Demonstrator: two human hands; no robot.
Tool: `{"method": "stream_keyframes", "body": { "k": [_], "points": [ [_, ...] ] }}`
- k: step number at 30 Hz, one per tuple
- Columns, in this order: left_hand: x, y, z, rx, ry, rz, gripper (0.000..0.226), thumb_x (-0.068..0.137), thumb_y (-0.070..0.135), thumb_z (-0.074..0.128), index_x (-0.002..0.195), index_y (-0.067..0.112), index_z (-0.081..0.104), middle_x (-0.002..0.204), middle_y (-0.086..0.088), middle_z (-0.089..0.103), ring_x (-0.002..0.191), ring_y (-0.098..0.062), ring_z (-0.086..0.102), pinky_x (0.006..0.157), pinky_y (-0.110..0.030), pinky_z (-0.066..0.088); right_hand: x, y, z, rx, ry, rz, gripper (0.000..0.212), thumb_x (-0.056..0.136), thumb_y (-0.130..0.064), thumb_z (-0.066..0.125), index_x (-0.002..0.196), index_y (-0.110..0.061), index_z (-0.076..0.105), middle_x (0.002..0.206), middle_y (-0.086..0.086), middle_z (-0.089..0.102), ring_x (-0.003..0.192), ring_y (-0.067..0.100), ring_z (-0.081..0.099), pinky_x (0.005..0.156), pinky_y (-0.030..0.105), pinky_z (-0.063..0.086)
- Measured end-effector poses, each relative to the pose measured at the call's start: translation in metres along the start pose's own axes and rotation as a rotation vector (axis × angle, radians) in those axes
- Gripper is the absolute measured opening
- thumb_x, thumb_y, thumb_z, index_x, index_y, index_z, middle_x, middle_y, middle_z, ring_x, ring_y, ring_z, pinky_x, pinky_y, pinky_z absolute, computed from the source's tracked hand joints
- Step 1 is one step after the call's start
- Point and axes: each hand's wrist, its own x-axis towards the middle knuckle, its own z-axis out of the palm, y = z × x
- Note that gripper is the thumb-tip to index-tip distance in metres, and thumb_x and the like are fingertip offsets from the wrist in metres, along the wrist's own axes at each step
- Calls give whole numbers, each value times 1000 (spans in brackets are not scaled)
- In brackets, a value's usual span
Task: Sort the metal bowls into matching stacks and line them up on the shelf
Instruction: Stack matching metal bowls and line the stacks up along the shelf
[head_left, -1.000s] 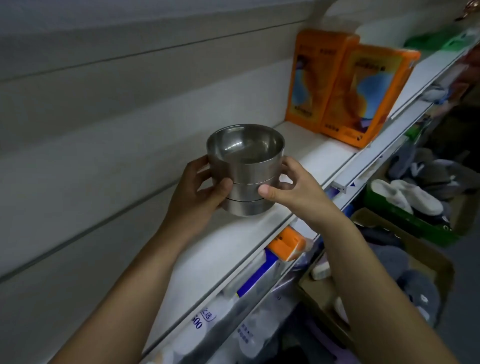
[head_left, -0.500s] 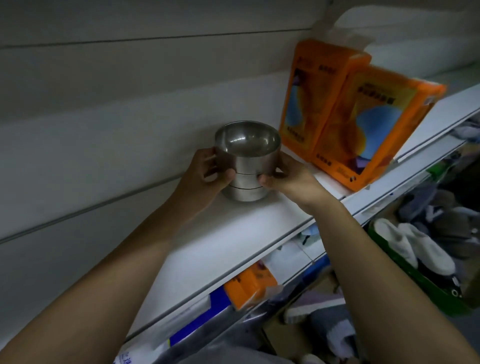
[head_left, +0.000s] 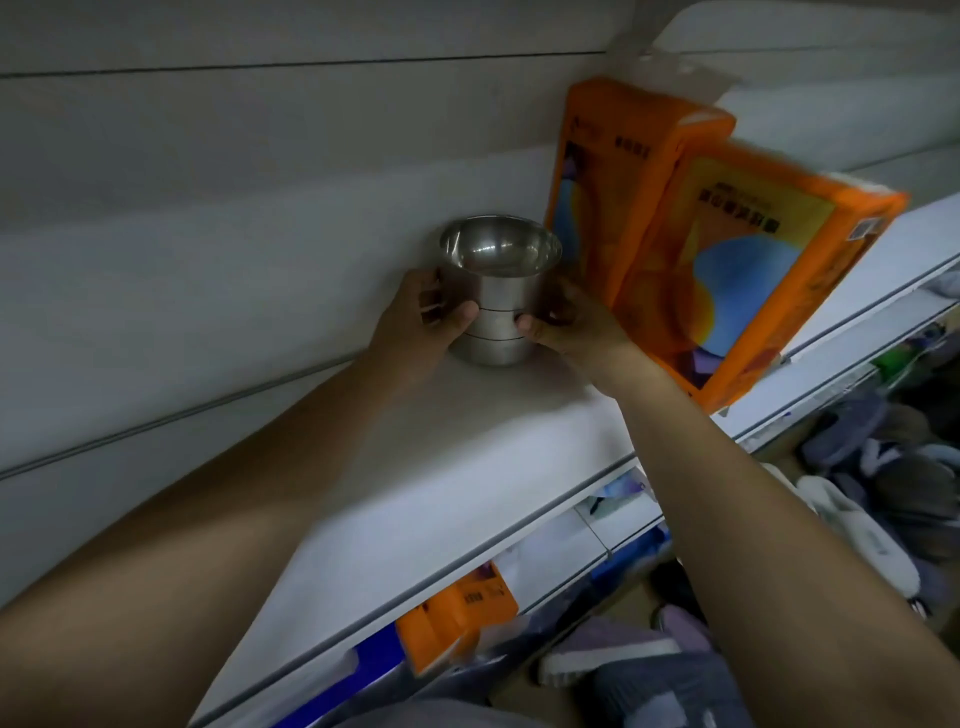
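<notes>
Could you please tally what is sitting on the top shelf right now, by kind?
Metal bowls, nested in one stack held by both hands: 3, judging by the seams
Orange packs: 2
Total: 5

Shelf (head_left: 467, 467): bowl stack (head_left: 496, 312), orange packs (head_left: 727, 270)

silver bowl stack (head_left: 496, 306), orange pkgs (head_left: 727, 270), white shelf (head_left: 441, 467)

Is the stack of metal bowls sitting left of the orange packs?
Yes, the stack of metal bowls stands on the shelf just left of the orange packs.
</notes>
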Motion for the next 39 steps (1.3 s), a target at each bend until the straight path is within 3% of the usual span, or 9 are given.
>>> {"method": "stream_keyframes", "body": {
  "k": [2,9,13,16,19,23,25,34,39],
  "points": [
    [8,-1,5,-2,28,2,69,85,38,80,141,14,48,127,1,63,121,-22,63,104,-52,53,6,4,-2,7,41,20,73,89,-18,74,152,-16,38,151,2,48,138,19,43,105,21,47],
    [18,-8,22,33,62,37,56,91,28,78,139,16,51,131,-5,64,120,-24,65,101,-52,55,11,13,-11,49,182,74,66,92,-15,72,150,-11,41,146,5,52,132,16,48,90,9,46],
    [16,-12,22,98,70,67,51,92,22,77,137,13,55,122,1,64,118,-22,66,98,-35,55,9,12,-12,14,218,121,65,96,-18,67,153,-7,37,153,11,46,141,22,44,105,22,42],
    [9,-17,20,164,19,41,45,94,20,76,134,9,60,117,3,64,116,-19,65,92,-23,49,-1,13,-3,26,309,161,61,98,-19,63,151,-1,37,153,15,46,141,25,44,95,10,43],
    [-7,-25,15,310,14,42,44,95,26,74,133,9,64,122,0,65,116,-16,61,95,-20,40,-11,14,12,-25,386,147,52,98,-23,64,142,3,50,142,18,57,133,28,53,106,29,45],
    [-36,-26,-6,388,43,56,44,96,30,72,135,9,64,134,-6,66,123,-16,59,99,-18,38,-33,10,37,-155,464,77,39,97,-27,67,129,-5,63,128,12,67,112,12,59,78,4,41],
    [-55,-24,-25,446,53,62,48,96,32,72,138,11,62,141,-5,62,132,-18,56,107,-22,37,-48,7,53,-175,483,65,38,96,-26,68,128,-7,64,122,13,70,107,15,62,75,11,43],
    [-169,-17,-128,616,116,-50,59,94,45,70,148,29,52,154,7,49,143,-14,41,110,-18,25,-108,-44,168,-211,310,67,72,96,-45,63,156,-20,32,155,7,45,141,23,43,102,18,34],
    [-255,-18,-198,587,299,-138,58,92,44,72,145,29,55,151,7,52,136,-10,47,100,-13,27,-139,-90,251,-217,169,-17,64,96,-42,63,151,-17,42,154,1,47,142,17,41,108,16,30]
  ]
}}
